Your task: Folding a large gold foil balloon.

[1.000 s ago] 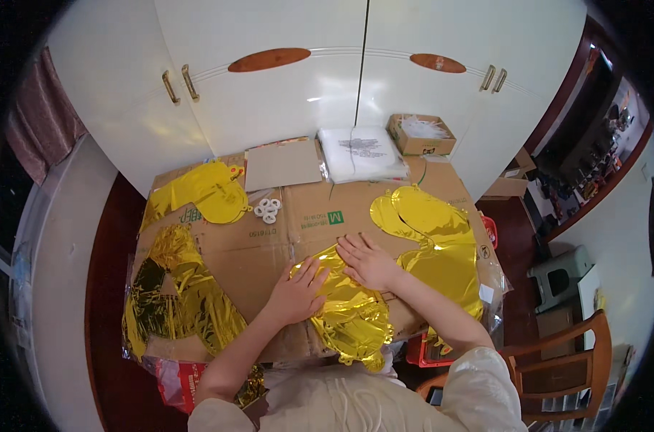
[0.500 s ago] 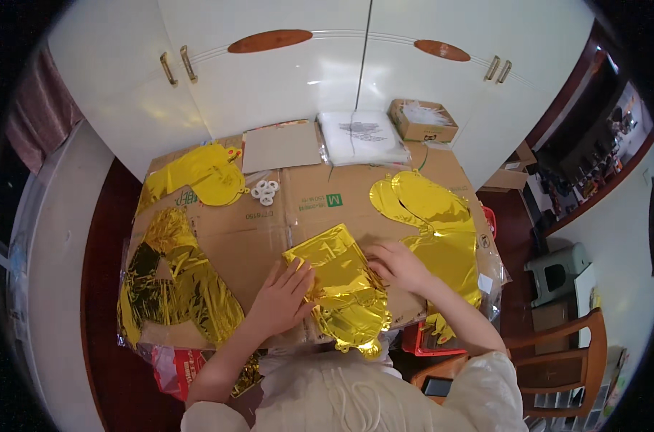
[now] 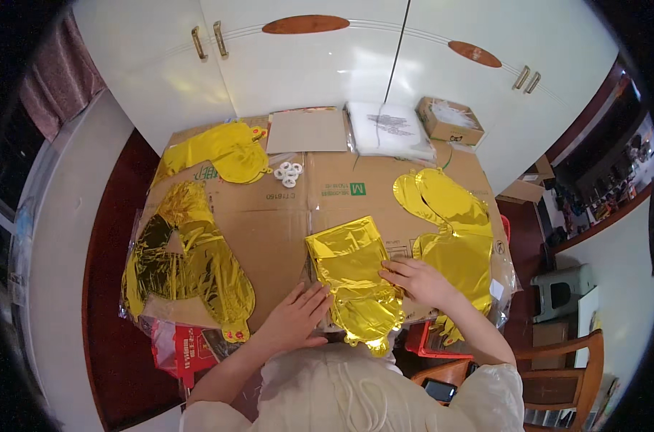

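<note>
A gold foil balloon (image 3: 352, 270), folded into a flat packet at its far end, lies on the cardboard in front of me. Its rounded, crumpled near end hangs over the table's front edge. My left hand (image 3: 296, 317) rests open, palm down, with the fingertips at the balloon's left edge. On the opposite side, my right hand (image 3: 420, 282) lies with stretched fingers touching the right edge. Unfolded gold foil balloons lie nearby: one pile (image 3: 457, 237) to the right, another (image 3: 197, 252) to the left, and a third (image 3: 226, 151) at the back left.
Flattened cardboard (image 3: 269, 230) covers the table. White tape-like rings (image 3: 289, 173), a grey-brown board (image 3: 307, 131), a stack of clear plastic bags (image 3: 388, 129) and a small carton (image 3: 451, 121) sit toward the back. A wooden chair (image 3: 557, 374) stands at right, a red bag (image 3: 183, 353) below left.
My view has shifted, so the whole table sits differently in the picture. My left hand has slid down and off the foil to its edge. The right hand has moved slightly nearer along its side.
</note>
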### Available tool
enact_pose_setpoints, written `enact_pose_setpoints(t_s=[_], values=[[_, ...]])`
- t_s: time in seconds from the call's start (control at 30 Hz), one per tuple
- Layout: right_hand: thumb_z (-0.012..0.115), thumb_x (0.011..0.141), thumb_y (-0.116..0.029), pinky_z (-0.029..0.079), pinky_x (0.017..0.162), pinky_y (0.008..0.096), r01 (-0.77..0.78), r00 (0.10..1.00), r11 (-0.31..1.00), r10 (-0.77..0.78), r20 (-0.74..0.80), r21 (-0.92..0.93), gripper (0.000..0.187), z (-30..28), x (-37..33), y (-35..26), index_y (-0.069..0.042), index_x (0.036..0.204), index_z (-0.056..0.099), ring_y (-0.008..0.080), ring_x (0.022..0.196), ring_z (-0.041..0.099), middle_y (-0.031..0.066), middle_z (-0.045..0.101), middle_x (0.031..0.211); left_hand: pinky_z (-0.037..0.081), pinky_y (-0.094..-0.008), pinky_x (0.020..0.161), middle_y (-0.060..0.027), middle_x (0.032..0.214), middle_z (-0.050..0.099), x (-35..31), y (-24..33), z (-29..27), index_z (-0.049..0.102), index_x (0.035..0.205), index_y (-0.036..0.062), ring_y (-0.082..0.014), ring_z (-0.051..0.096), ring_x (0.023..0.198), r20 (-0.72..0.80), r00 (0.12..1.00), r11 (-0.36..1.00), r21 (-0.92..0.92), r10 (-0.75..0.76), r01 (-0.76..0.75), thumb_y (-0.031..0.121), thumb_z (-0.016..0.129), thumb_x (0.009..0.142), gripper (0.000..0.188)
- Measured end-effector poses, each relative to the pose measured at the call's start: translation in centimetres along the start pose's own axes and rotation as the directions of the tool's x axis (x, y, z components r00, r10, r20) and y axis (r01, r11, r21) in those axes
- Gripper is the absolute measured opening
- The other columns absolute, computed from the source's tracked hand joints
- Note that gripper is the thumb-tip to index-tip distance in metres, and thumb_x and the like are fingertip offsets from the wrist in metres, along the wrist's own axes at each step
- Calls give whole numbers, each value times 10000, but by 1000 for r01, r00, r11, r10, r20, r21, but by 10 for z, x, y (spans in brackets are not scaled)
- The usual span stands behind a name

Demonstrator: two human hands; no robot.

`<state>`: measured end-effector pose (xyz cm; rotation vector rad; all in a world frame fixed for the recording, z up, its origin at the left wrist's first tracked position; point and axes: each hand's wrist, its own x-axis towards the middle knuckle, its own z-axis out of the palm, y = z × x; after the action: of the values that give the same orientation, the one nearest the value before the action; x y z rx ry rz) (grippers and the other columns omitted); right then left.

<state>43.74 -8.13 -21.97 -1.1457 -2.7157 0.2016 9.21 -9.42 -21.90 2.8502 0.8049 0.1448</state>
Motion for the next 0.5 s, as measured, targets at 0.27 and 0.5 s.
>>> enact_pose_setpoints(t_s=[0.27,0.5], values=[[614,743,-73,431,1042,400,-50,998,999,49,36,12,596,-2,-29,-29,-42,1332,528,305,1243,497,137,525,1354,294,-488,1128,-145,1440,461,-4,8,29,507,1331,20,-255,420,1352,-51,993,966,242,104,-89,394,668,830,645],[601,795,-69,400,1055,431,-104,993,980,111,-33,172,543,-9,-35,-28,-21,1330,521,338,1242,501,165,525,1356,292,-493,1130,-173,1445,447,-8,20,20,461,1360,11,-303,415,1358,-73,995,998,14,63,-62,344,626,876,611]])
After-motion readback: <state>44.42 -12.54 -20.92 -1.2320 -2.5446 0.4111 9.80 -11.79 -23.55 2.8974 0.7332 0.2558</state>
